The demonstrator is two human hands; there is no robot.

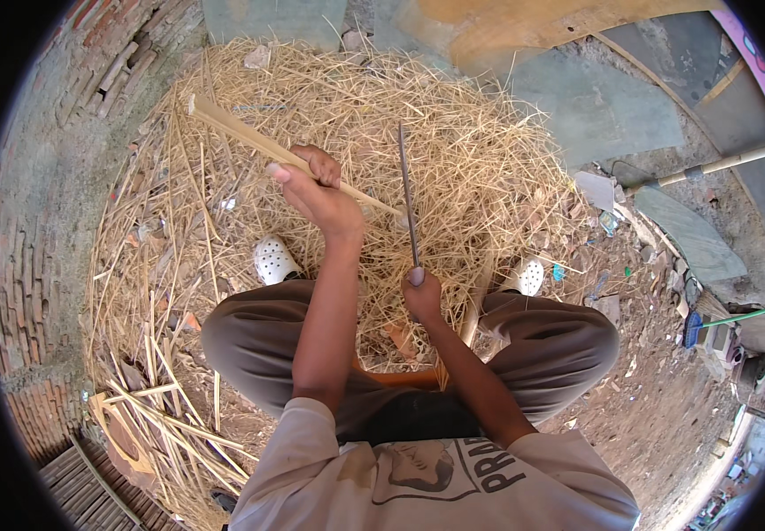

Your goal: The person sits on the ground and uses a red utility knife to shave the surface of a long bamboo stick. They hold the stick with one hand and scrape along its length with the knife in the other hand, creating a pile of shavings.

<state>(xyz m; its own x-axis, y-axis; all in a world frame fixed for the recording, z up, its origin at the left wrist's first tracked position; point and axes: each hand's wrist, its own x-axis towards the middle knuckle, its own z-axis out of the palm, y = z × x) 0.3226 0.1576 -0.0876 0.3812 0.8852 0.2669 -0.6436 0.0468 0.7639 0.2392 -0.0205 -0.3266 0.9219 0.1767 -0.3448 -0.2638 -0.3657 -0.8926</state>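
My left hand point(325, 193) is closed around a pale bamboo strip point(236, 130), its thumb lying along the top. The wide end of the strip points to the far left. Its thin end runs down to the right and reaches the knife; whether the two touch, I cannot tell. In front of my body, my right hand point(423, 297) grips a long, narrow-bladed knife point(406, 181). The blade stands nearly straight away from me, and the handle is mostly hidden in my fist. Beneath both hands spreads a thick heap of straw-coloured shavings point(453, 150).
My feet in white clogs point(274, 259) stand apart at the heap's near side. Longer bamboo strips point(174, 416) lie at the near left, beside a brick wall point(50, 221). Grey sheets point(613, 111) lie at the far right, with a pole point(719, 165) and a blue-headed brush point(692, 328) nearby.
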